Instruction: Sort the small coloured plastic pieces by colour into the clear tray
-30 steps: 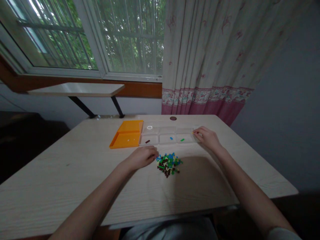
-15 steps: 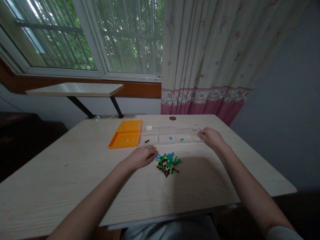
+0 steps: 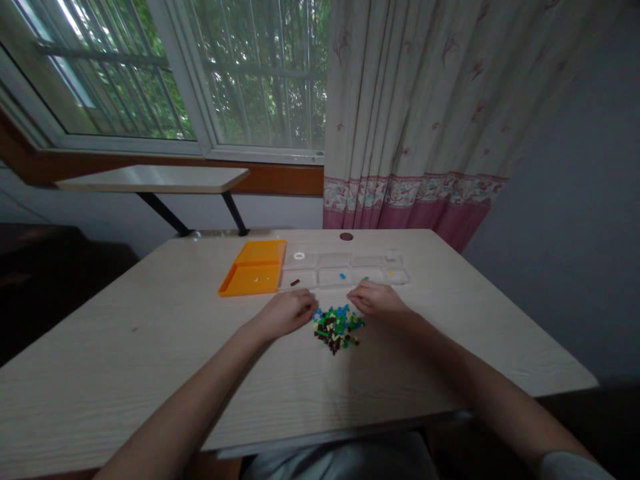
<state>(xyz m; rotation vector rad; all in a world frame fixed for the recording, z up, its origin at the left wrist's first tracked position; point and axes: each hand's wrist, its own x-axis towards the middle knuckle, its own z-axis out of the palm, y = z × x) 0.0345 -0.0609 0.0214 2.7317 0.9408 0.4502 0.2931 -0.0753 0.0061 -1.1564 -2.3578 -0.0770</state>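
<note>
A pile of small coloured beads (image 3: 337,327), blue, green, brown and yellowish, lies on the table in front of me. My left hand (image 3: 285,313) rests just left of the pile with its fingers curled in; what they hold, if anything, is hidden. My right hand (image 3: 379,300) lies at the pile's upper right edge, fingers reaching toward the beads and nothing visible in them. Behind the pile is a clear compartment tray (image 3: 325,262) holding single brown, blue, green and yellow beads in separate cells.
An orange lid (image 3: 255,270) lies open at the tray's left end. A white ring (image 3: 299,255) sits in a back cell. A brown round spot (image 3: 346,237) marks the table's far edge. Window, shelf and curtain stand beyond the table.
My right hand left the tray's right end, where a yellow bead now lies, and came back toward me to the pile. My left hand has stayed put.
</note>
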